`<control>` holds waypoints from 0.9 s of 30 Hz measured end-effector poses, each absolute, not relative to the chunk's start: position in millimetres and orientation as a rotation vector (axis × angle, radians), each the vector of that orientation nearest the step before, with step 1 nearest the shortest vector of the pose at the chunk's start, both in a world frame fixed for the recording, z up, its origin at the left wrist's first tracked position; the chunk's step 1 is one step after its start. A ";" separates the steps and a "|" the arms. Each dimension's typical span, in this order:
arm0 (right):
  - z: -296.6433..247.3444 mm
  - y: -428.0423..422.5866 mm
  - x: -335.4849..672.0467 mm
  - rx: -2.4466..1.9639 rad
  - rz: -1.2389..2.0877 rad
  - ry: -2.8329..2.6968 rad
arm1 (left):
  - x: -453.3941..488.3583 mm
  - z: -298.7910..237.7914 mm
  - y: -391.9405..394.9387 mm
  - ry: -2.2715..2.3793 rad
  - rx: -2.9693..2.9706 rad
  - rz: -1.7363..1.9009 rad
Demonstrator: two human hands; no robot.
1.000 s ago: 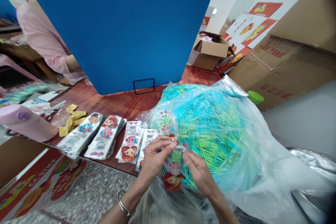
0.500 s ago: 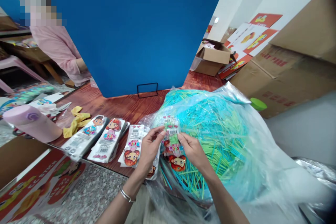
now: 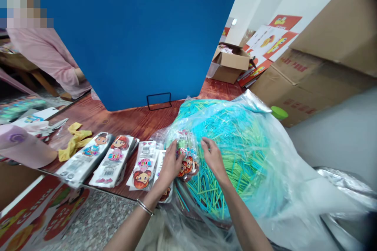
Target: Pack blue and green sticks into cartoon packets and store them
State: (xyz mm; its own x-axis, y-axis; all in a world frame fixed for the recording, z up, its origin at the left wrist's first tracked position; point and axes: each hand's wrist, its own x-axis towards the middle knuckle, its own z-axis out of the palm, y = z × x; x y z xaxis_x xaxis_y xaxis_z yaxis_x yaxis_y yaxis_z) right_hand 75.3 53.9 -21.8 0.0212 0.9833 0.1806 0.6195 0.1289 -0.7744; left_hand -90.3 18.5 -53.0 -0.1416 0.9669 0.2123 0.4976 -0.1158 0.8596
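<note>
Several printed plastic packets (image 3: pixel 188 164) with a red-haired cartoon figure are fanned in my left hand (image 3: pixel 171 162), its fingers closed on their left edge. Green sticks show through the clear part of the top packet. Just right of the packets, my right hand (image 3: pixel 213 159) hovers over a heap of thin blue and green plastic sticks (image 3: pixel 235 137); its thumb and forefinger are slightly apart, with nothing visible between them. The sticks lie in a large clear plastic bag (image 3: pixel 282 188). Left of my left hand lie flat packets (image 3: pixel 143 170), partly covered by my wrist.
Packet stacks (image 3: pixel 110 160), a yellow strip (image 3: pixel 73 141), scissors (image 3: pixel 53 127) and a pink cylinder (image 3: pixel 26 147) line the table's left side (image 3: pixel 126 119). A blue panel (image 3: pixel 141 39) stands behind. Cartons (image 3: pixel 306 70) rise at right. A person in a pink sleeve (image 3: pixel 50 55) sits at left.
My right hand has let go of the single packet and moved slightly apart from it. That packet now lies with others fanned in my left hand. The view has shifted slightly right.
</note>
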 end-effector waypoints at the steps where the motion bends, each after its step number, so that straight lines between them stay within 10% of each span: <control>1: -26.7 50.8 80.9 -1.595 0.688 -1.665 | -89.4 -54.7 17.9 1.665 1.645 1.201; 27: -11.9 44.8 34.7 -1.855 1.049 -1.735 | -70.3 -68.3 6.4 1.526 1.280 1.407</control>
State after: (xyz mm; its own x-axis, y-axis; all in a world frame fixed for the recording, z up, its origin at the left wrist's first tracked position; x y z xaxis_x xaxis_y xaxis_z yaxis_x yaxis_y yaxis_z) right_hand 34.7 44.8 -11.9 -0.0468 0.9663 -0.2530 0.6732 -0.1566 -0.7227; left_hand -70.3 6.4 -68.3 -0.2766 0.9522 0.1293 0.2061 -0.0727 0.9758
